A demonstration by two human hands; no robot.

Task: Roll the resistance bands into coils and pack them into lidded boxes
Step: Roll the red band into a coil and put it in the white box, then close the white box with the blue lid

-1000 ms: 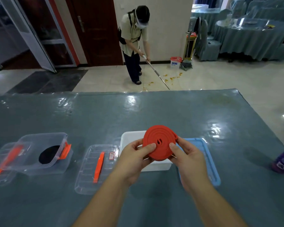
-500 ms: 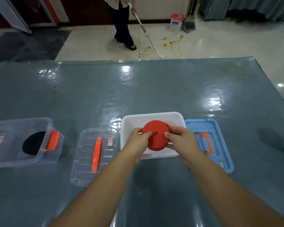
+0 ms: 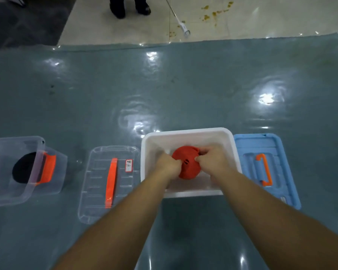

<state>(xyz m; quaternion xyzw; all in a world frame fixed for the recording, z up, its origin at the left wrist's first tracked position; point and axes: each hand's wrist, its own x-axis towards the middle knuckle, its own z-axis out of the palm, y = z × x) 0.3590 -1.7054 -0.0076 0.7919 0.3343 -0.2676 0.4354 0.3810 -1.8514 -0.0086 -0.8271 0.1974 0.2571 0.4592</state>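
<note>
**Red coil inside white box**

Left hand (image 3: 169, 166) and right hand (image 3: 213, 159) grip the tightly wound red resistance band coil (image 3: 186, 165), fingers curled round its edges, inside the white box (image 3: 187, 133). At nine o'clock, the clear lid (image 3: 98, 191) bears a handwritten label (image 3: 129, 165), unreadable.

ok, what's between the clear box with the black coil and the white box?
Head view: a clear flat lid with an orange handle, lying on the table.

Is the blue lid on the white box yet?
No, the blue lid lies flat on the table right of the open white box, where both hands hold the red coil.
</note>
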